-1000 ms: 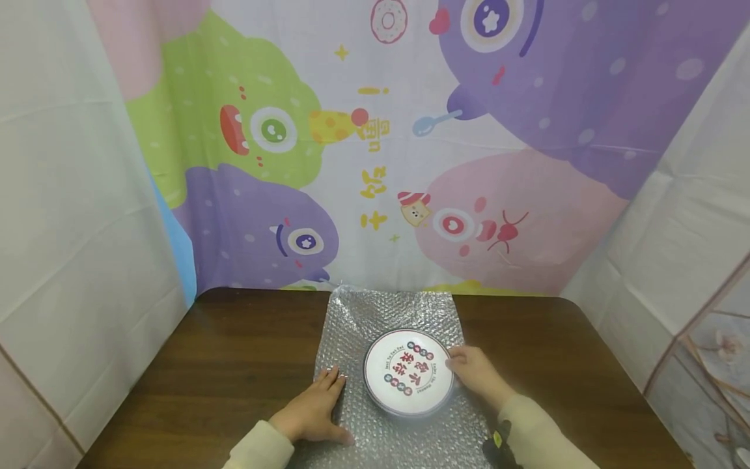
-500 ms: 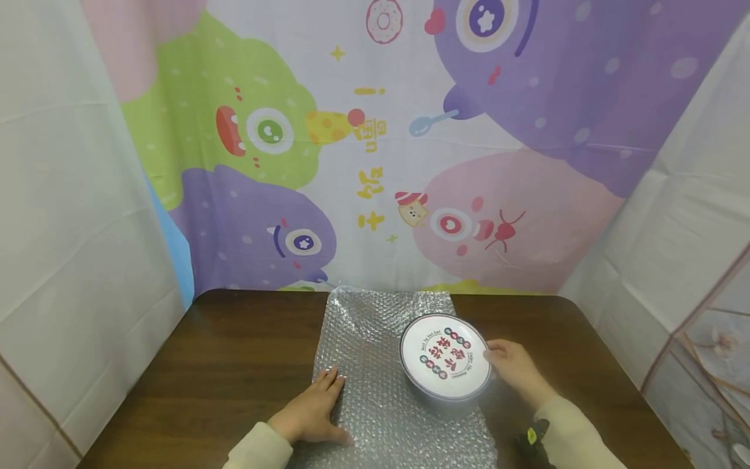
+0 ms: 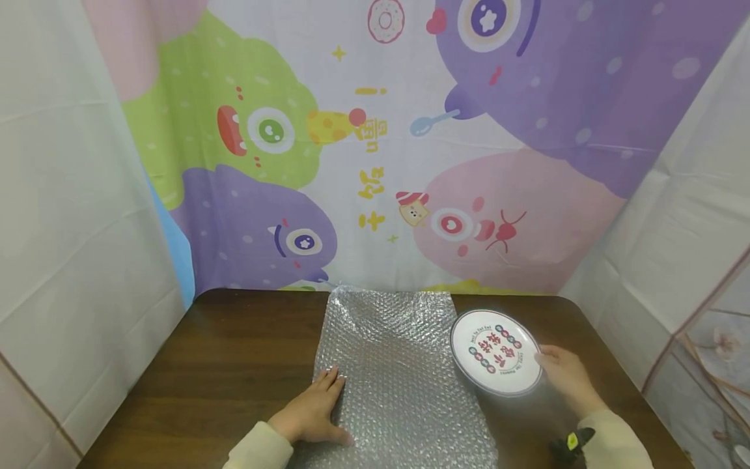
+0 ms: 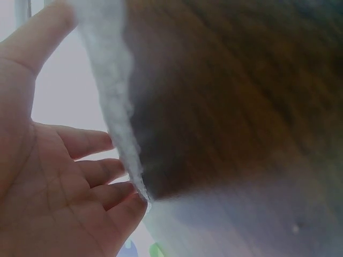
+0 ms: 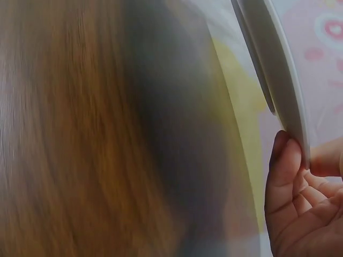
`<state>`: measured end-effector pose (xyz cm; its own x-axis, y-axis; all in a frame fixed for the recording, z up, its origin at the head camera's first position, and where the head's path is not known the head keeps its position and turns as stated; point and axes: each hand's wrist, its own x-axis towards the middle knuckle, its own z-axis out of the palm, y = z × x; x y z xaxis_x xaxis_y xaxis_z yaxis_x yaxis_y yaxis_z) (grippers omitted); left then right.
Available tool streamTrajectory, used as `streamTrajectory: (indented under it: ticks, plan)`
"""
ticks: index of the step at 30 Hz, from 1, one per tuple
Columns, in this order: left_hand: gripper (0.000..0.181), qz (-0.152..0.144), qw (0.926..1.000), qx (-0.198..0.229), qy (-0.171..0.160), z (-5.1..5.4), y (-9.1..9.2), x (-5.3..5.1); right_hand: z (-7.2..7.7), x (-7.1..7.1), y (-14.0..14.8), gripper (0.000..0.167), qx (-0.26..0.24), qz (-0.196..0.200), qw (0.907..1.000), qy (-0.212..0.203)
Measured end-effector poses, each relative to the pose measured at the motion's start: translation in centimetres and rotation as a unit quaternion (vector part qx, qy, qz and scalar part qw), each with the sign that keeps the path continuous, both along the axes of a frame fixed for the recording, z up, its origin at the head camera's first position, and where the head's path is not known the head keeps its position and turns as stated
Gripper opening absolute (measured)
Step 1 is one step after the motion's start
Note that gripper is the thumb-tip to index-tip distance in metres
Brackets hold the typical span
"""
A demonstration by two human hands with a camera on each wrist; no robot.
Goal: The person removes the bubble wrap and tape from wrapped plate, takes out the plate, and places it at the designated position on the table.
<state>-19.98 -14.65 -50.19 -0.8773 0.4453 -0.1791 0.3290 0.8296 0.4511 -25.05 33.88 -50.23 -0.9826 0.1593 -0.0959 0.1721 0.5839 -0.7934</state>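
A round white plate (image 3: 495,352) with red characters and a dark rim hangs over the right part of the table, apart from its surface. My right hand (image 3: 567,378) pinches its right edge; in the right wrist view thumb and fingers clasp the rim of the plate (image 5: 284,80) from both sides. A sheet of silver bubble wrap (image 3: 392,352) lies flat down the middle of the table. My left hand (image 3: 316,410) rests with spread fingers on its left edge, and the left wrist view has those fingertips touching the edge of the bubble wrap (image 4: 110,80).
Dark wooden tabletop (image 3: 234,365) shows on both sides of the wrap. A cartoon-printed cloth (image 3: 375,163) hangs along the back edge, and pale sheets (image 3: 691,215) stand at the sides. A dark band with a yellow mark (image 3: 571,443) sits at my right wrist.
My right hand has carried the plate rightward, from over the bubble wrap to over the bare wood at its right. The left hand has stayed where it was.
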Motion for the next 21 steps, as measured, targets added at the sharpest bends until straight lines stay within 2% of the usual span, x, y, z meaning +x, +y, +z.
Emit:
streamTrajectory:
  ticks: [6,11,16,21]
  plan:
    - [0.116,-0.003,1.0,0.001,0.005,-0.1,0.0,-0.1,-0.9,0.4,2.6,0.049,0.01,-0.03,0.9995,-0.004]
    - [0.116,-0.002,1.0,0.005,0.001,0.0,0.0,0.0,-1.8,0.4,4.2,0.055,0.001,-0.044,0.9986,-0.029]
    - [0.116,0.0,1.0,0.005,-0.003,-0.1,0.0,-0.1,-2.0,0.5,4.9,0.062,-0.002,-0.059,0.9963,-0.062]
    - [0.116,0.001,1.0,0.003,-0.007,-0.2,0.0,-0.1,-2.2,0.9,5.1,0.062,0.005,-0.057,0.9964,-0.063]
